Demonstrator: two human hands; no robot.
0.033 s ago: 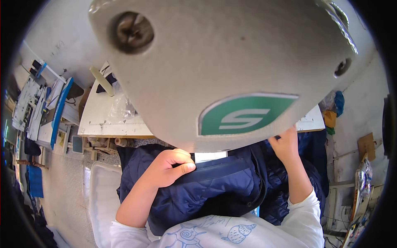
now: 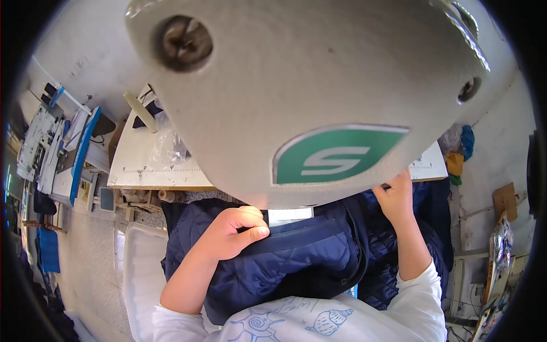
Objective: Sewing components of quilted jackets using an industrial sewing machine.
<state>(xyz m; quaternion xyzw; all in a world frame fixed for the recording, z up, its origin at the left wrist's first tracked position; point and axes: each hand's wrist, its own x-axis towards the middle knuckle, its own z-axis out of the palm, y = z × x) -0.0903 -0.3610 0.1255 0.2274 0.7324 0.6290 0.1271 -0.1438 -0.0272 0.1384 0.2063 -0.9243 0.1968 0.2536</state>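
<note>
A dark navy quilted jacket (image 2: pixel 285 251) with a zipper (image 2: pixel 358 245) lies bunched across my lap and the table edge. My left hand (image 2: pixel 236 231) is closed on the jacket's upper edge, fingers curled over it and thumb pressed on top. Just right of that thumb, a pale plate (image 2: pixel 290 215) shows under the machine. The large beige sewing machine head (image 2: pixel 256 114) with a green badge fills the upper middle and hides the needle area. Partly behind its lower right side is my right hand (image 2: pixel 396 199), over the garment; its fingertips are hidden.
The white machine table (image 2: pixel 154 178) carries clear plastic wrapping (image 2: pixel 168 145) at the left. A white plastic bin (image 2: pixel 139 273) stands left of my lap. Farther left is another machine bench with a blue edge (image 2: pixel 85 154). Coloured bags (image 2: pixel 456 162) sit by the right wall.
My right hand has shifted very slightly up and to the right beside the machine head. The left hand and the jacket look the same.
</note>
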